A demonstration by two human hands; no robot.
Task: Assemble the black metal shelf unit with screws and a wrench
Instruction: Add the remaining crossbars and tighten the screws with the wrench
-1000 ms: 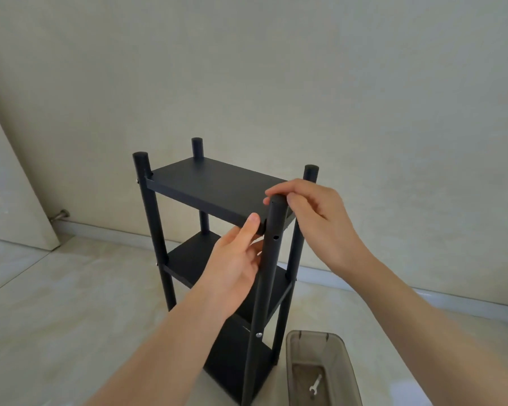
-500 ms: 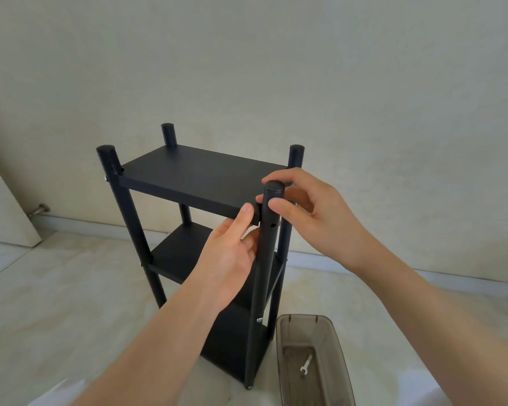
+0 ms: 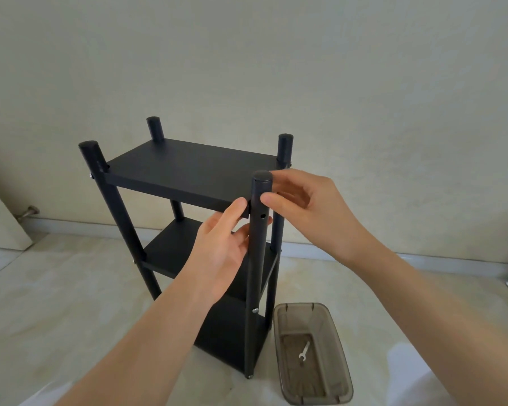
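Right hand (image 3: pixel 302 206): at the top of the near right post (image 3: pixel 258 244) of the shelf unit (image 3: pixel 188 200); thumb on the post's front just under its cap, fingers curled round behind it, gripping.

Left hand (image 3: pixel 222 247): just left of the same post; thumb pressed on the front corner of the top shelf (image 3: pixel 188 171), fingers under that corner, pinching it.

Near right post: upright, an unfilled hole just below the top shelf's corner, a silver screw (image 3: pixel 255 310) lower down.

Shelf unit: black, three tiers, four posts, upright on the pale floor (image 3: pixel 56 303) near the wall (image 3: pixel 247 68).

Tray (image 3: pixel 339 361): translucent, brownish, on the floor just right of the unit's foot.

Wrench (image 3: pixel 303 350): small, silver, flat in the tray.
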